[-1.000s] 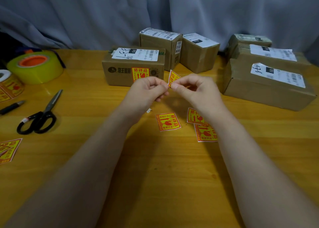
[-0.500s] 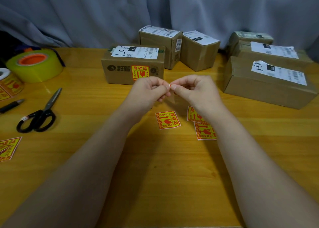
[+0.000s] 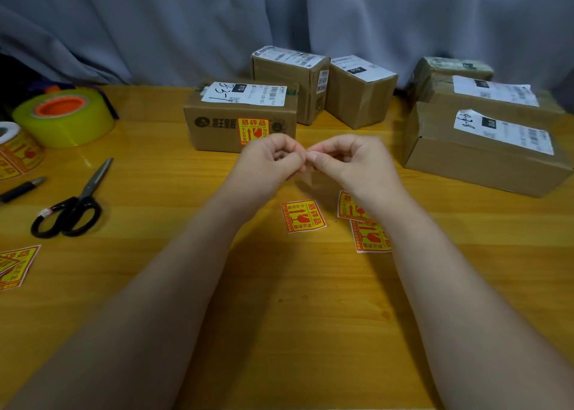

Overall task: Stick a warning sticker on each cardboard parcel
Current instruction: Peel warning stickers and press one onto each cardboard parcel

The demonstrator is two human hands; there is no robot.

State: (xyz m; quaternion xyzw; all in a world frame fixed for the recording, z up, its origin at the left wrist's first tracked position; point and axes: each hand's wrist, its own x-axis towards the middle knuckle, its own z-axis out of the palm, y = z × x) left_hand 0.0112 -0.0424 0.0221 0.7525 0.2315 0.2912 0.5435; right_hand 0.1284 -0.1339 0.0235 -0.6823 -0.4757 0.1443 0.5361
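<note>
My left hand [image 3: 273,161] and my right hand [image 3: 348,161] meet fingertip to fingertip above the table, pinching a small sticker [image 3: 307,176] between them; only a pale, blurred edge of it hangs below the fingers. Just behind stands a cardboard parcel [image 3: 217,127] with a red-and-yellow warning sticker [image 3: 253,130] on its front face. Two more parcels [image 3: 289,74] [image 3: 357,99] stand further back. At the right lie a long parcel [image 3: 472,161] and others [image 3: 484,99] behind it. Loose warning stickers [image 3: 302,215] [image 3: 369,238] lie on the table under my wrists.
Black-handled scissors [image 3: 71,207] lie at the left, with a pen [image 3: 21,189] beside them. A yellow tape roll [image 3: 66,117] and a roll of warning stickers [image 3: 15,151] stand at the far left. More stickers [image 3: 15,265] lie at the left edge. A grey curtain hangs behind.
The sticker stood up between my fingertips with its printed face showing; now it hangs below them, nearly hidden. Both hands stay together in about the same place.
</note>
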